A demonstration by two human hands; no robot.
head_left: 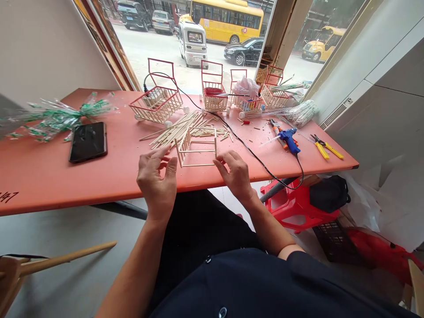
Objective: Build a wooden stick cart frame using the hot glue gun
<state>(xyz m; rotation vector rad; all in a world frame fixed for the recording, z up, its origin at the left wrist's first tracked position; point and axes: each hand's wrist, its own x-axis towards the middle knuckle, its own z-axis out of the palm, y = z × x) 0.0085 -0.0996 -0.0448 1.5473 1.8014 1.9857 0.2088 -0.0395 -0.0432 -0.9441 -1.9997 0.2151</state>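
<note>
A small box-shaped frame of thin wooden sticks point(198, 151) stands at the table's front part, with upright slats along its left side. My right hand point(234, 172) has thumb and forefinger pinched at the frame's near right corner. My left hand point(157, 179) is beside the frame's left end, thumb and fingers apart, with nothing seen between them. Behind the frame lie a pile of long wooden sticks point(180, 129) and several short stick pieces point(212, 132).
Small stick-built carts point(159, 106) with red handles line the back. A blue glue gun point(289, 140) trails a black cable point(247, 148) across the table. Yellow-handled pliers point(326, 148) lie right; a phone point(88, 141) and green-white plastic wrapping point(66, 115) lie left. A red stool point(294, 205) stands below.
</note>
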